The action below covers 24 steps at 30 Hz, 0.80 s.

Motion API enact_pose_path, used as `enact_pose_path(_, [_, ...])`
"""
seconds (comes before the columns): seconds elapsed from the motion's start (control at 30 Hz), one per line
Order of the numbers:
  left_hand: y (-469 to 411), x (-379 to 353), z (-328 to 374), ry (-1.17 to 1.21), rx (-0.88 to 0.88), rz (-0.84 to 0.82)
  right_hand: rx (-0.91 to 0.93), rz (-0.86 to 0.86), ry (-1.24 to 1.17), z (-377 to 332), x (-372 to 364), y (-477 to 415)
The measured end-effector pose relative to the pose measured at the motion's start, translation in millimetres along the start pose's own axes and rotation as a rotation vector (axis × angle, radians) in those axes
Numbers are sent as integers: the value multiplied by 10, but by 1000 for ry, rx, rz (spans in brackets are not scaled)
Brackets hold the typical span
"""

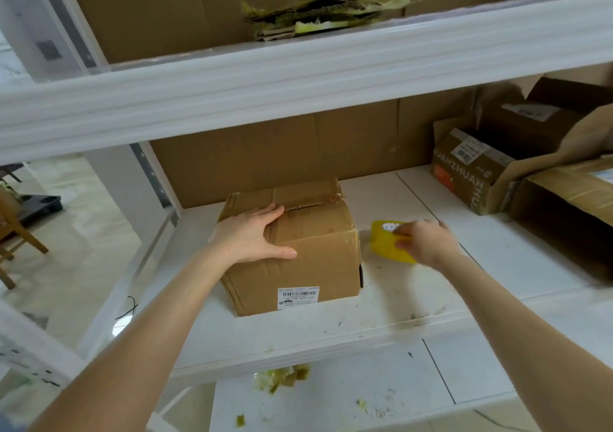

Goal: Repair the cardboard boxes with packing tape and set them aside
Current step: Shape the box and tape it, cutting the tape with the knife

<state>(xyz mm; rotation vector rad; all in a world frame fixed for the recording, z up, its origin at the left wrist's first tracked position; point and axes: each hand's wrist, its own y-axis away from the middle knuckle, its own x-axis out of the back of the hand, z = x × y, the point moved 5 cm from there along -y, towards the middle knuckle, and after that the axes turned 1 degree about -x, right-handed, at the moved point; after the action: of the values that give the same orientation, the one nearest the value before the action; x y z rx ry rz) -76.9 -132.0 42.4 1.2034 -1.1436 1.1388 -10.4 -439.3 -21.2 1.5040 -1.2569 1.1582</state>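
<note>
A worn brown cardboard box (311, 252) with a white barcode label on its front stands on the white middle shelf (414, 302). Its top seam is torn near the back. My left hand (255, 236) lies flat on the box's top left corner, fingers straight and spread over the edge. To the right of the box lies a yellow roll of packing tape (386, 242). My right hand (426, 242) grips the roll from the right, fingers curled over its rim.
Several opened cardboard boxes (491, 173) crowd the shelf's right end. Torn cardboard and tape scraps (331, 10) lie on the upper shelf. Tape bits (282, 378) litter the lower shelf. A wooden chair (13, 232) stands on the floor at left.
</note>
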Motion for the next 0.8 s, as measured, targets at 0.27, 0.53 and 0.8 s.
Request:
enact_pose_path(0.27, [27, 13, 8, 3, 13, 34, 326, 342, -662, -906, 1414, -48])
enact_pose_path(0.53, [114, 149, -242, 708, 37, 14, 508, 122, -339, -2200, 1288, -325])
enact_pose_path(0.8, [-34, 389, -511, 1322, 254, 203, 521, 23, -184, -2543, 1198, -447])
